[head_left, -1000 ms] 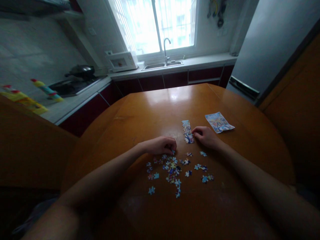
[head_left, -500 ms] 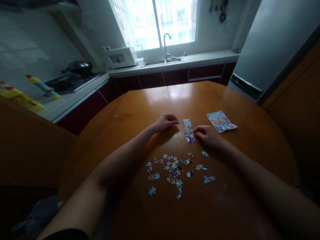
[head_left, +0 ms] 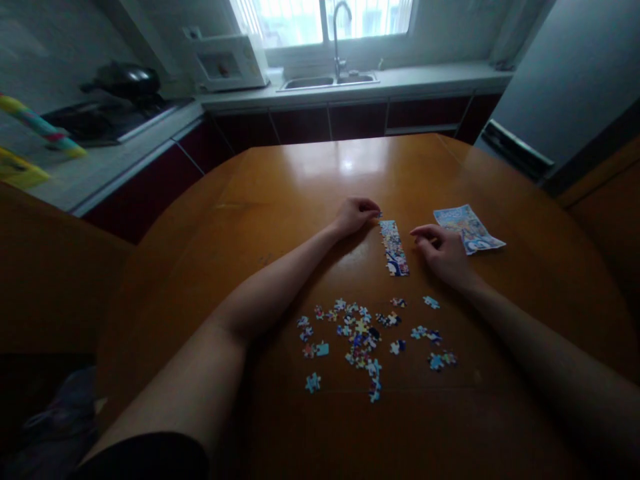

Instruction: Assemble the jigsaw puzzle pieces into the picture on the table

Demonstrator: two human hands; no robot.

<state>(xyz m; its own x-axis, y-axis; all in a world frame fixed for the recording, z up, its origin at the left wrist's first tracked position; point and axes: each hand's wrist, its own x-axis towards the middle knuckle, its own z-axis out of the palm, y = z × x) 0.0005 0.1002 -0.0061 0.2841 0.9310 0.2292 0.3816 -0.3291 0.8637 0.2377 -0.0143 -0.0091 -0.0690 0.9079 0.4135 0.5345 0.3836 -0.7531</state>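
Strip [head_left: 395,248] of joined puzzle pieces lies flat on the table [head_left: 280,193], long side running away from the person, knobs showing along its left edge. Left hand [head_left: 356,215] is at the strip's far left corner, fingers closed in a pinch on one small piece [head_left: 379,215]; the piece sits just beyond the strip's far end, and whether the two touch cannot be told. Right hand [head_left: 445,252] is just right of the strip, apart from it, thumb and forefinger parted, the other fingers loosely curled, nothing seen in its grasp; whether it rests on the wood is unclear. Sheet [head_left: 473,225], a printed picture in mostly blue tones, lies farther right of the strip, partly covered by the right hand. Heap [head_left: 359,339] of loose pieces spreads on the person's side of the strip, mixed colours, some overlapping. Stray light-blue piece [head_left: 313,382] lies at the heap's near left, well apart from the strip; another blue one [head_left: 431,302] lies to the strip's near right. Well beyond the strip, past the table's far edge: sink [head_left: 309,83], tap [head_left: 336,40], and to their left a white microwave [head_left: 230,63].
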